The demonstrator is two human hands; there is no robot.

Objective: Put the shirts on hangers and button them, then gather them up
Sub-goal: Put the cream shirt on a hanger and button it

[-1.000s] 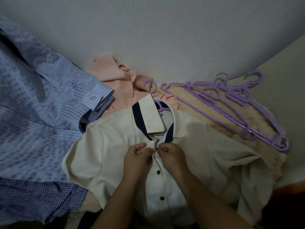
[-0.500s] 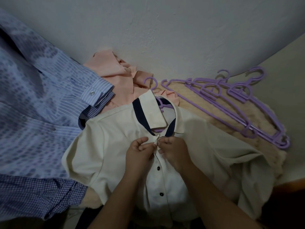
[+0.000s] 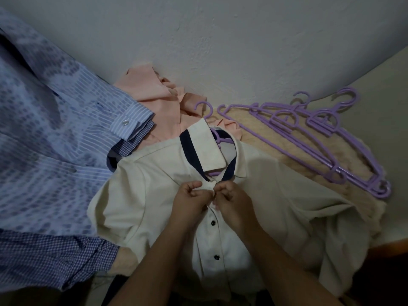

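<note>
I am doing up the top button of the cream shirt (image 3: pixel 154 195). My left hand (image 3: pixel 189 200) and right hand (image 3: pixel 231 202) both pinch its front edge. Next, push the button through.

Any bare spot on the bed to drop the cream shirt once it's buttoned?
Little. A strip of fuzzy blanket shows between the cream shirt and the purple hangers. Crowded on the left: blue striped shirt, checked shirt, peach shirt. Both hands pinch the placket.
</note>
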